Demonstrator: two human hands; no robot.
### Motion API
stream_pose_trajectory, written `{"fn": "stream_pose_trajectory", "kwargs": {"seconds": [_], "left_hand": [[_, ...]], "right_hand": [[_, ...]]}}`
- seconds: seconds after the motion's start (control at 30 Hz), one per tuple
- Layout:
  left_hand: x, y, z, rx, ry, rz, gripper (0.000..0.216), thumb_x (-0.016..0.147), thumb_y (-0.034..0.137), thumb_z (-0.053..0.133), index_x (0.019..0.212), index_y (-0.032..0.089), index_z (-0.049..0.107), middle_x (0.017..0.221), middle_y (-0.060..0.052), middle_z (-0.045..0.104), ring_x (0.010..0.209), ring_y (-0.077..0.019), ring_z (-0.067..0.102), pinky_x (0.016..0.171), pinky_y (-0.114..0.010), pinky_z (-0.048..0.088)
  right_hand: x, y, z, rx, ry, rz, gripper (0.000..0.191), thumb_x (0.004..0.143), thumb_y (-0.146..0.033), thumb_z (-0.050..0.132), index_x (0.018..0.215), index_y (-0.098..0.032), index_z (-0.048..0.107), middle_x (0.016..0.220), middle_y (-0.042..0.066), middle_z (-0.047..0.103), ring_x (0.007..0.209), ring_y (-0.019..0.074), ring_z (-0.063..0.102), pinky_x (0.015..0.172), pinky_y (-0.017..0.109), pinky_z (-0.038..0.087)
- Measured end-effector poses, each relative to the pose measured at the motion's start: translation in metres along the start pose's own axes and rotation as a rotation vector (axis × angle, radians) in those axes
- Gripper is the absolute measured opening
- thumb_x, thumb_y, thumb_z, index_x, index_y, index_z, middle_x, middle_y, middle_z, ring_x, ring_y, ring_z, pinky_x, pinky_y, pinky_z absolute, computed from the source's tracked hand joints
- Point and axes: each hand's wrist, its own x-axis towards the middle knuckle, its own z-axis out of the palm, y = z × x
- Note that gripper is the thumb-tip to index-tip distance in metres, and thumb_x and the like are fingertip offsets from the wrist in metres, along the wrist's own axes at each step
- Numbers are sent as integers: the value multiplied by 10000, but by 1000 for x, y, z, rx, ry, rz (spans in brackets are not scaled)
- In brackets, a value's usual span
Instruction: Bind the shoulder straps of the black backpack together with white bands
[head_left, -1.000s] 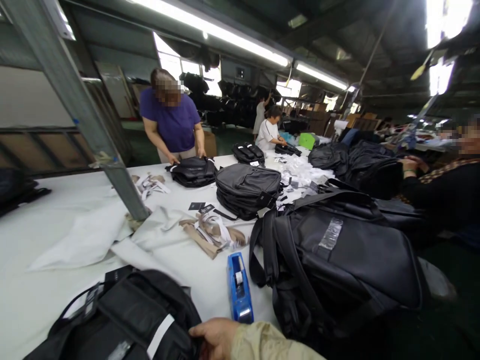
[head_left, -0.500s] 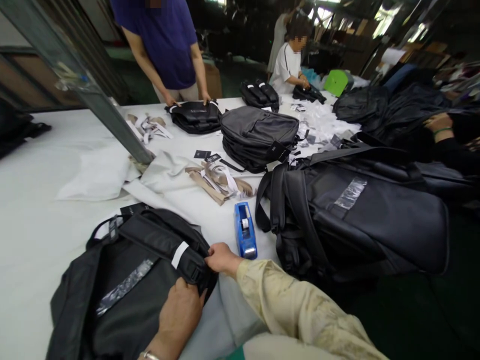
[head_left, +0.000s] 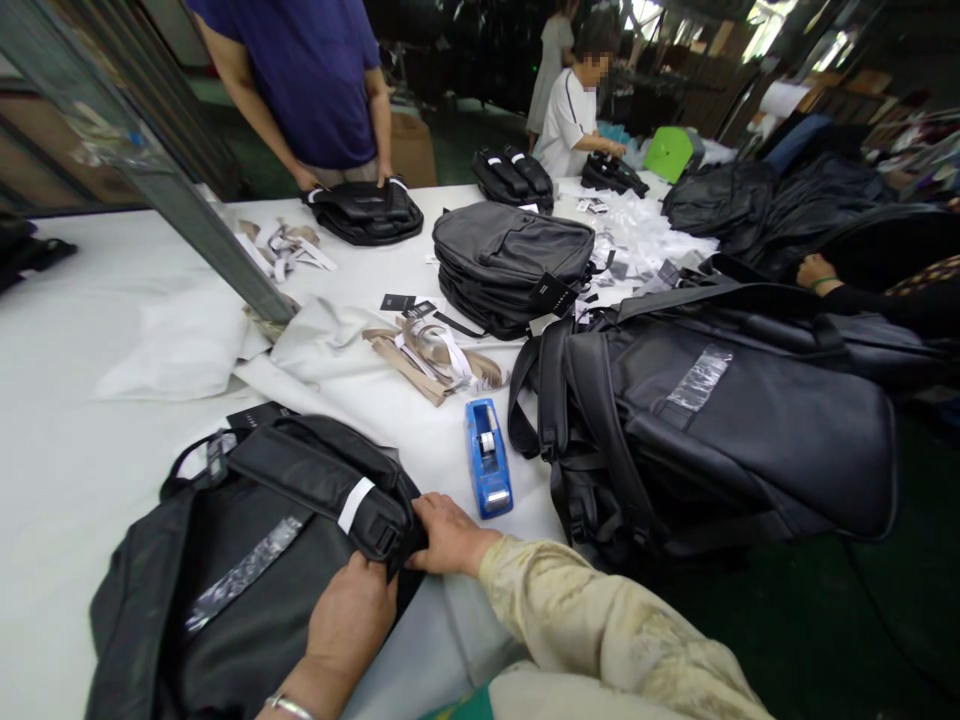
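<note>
We see a black backpack (head_left: 247, 570) lying flat at the near edge of the white table (head_left: 67, 470), with a strip of clear tape along its panel and a white band on its strap. The left hand (head_left: 352, 620) rests on the backpack's near right side, fingers curled down over the fabric by the strap buckle; we cannot tell whether it pinches anything. The right hand (head_left: 448, 535) closes its fingers on the right end of the same strap, thumb on top.

Just beside the right hand, further in from the near edge, stands a blue tape dispenser (head_left: 487, 458). To its right lies a stack of black backpacks (head_left: 735, 430) at the table's right edge. Beyond it lie loose paper strips (head_left: 439, 360) near the middle, then a grey backpack stack (head_left: 514, 265). At the far edge, a person in a blue shirt (head_left: 307, 80) has 2 hands on a folded black bag (head_left: 365, 210).
</note>
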Motion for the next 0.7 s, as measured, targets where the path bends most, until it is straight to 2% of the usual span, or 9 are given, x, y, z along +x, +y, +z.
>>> {"fn": "stream_pose_trajectory", "kwargs": {"seconds": [0.07,0.2,0.33,0.43,0.5,0.57,0.63,0.7], "left_hand": [[1,0,-4,-2,-1,0,323,939,247,408,1057,59,643,950,-176,673,852,-302,681,765,-394,518],[-1,2,-7,33,28,-14,326,957,264,384,1061,69,624,923,-156,666,825,-294,666,741,-382,495],[-8,3,0,100,107,48,304,948,298,430,993,79,635,879,-139,621,840,-295,620,785,-392,479],[-16,2,14,142,124,103,221,900,186,470,945,88,662,876,-142,600,862,-304,579,795,-405,472],[-21,1,26,171,116,130,280,873,80,429,996,85,681,880,-141,600,853,-304,566,769,-412,471],[-25,0,39,193,115,159,378,864,21,386,1097,75,678,903,-145,604,872,-303,561,757,-417,472],[-29,-3,52,197,128,177,418,873,9,373,1168,67,664,944,-155,608,929,-303,558,779,-418,478],[-32,-5,63,183,153,196,413,876,15,393,1188,57,661,1015,-179,608,1019,-314,544,829,-424,483]], "right_hand": [[7,-4,7,-105,9,15,526,640,-359,761,1106,-174,601,1093,107,630,1015,283,598,892,381,495],[19,-6,6,-201,-33,-44,150,723,-196,620,869,-198,657,909,55,699,852,217,647,747,286,486],[17,-3,0,-238,-7,-56,94,752,-194,580,800,-207,660,886,60,725,829,218,654,723,297,470],[13,-1,2,-180,-8,-70,102,726,-201,605,810,-195,662,951,105,726,920,266,650,838,368,460],[13,0,7,32,7,63,98,675,-165,639,767,-196,650,990,116,722,1022,297,627,937,406,417],[16,4,13,286,48,291,98,639,-124,653,689,-200,617,972,104,722,1086,306,603,981,409,388],[21,8,16,456,85,478,110,667,-123,641,626,-200,575,890,89,717,1069,286,610,948,381,411],[29,10,15,575,89,583,149,773,-176,581,626,-196,564,797,78,700,959,253,644,855,349,456]]}}
